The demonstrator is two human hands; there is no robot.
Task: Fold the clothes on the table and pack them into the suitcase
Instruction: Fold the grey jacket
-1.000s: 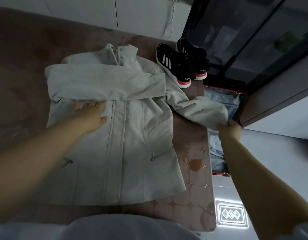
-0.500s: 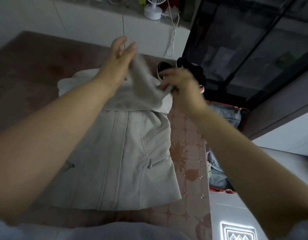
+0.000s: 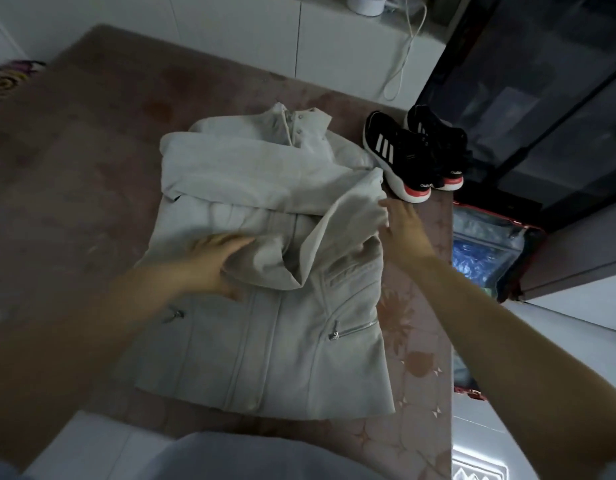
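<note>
Pressing a folded sleeve (image 3: 329, 230) of the pale jacket (image 3: 282, 358) on the bench (image 3: 415, 344), left grip (image 3: 216, 261) spread flat, right grip (image 3: 403, 226) spread, touching the sleeve's fold, sneakers (image 3: 403, 157) near the collar (image 3: 301, 128)

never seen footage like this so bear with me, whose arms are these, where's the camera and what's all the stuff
There is no machine here. A person wears one wide-angle camera on the head, so the view looks down along their own bare arms. A pale grey jacket lies half folded on the table. The left hand rests flat on a sleeve laid across the jacket's front. The right hand touches the fold on the right side with straight fingers. Neither hand grips anything. A pair of black sneakers stands at the table's far edge. Beside the table, lower down, is an open suitcase.
</note>
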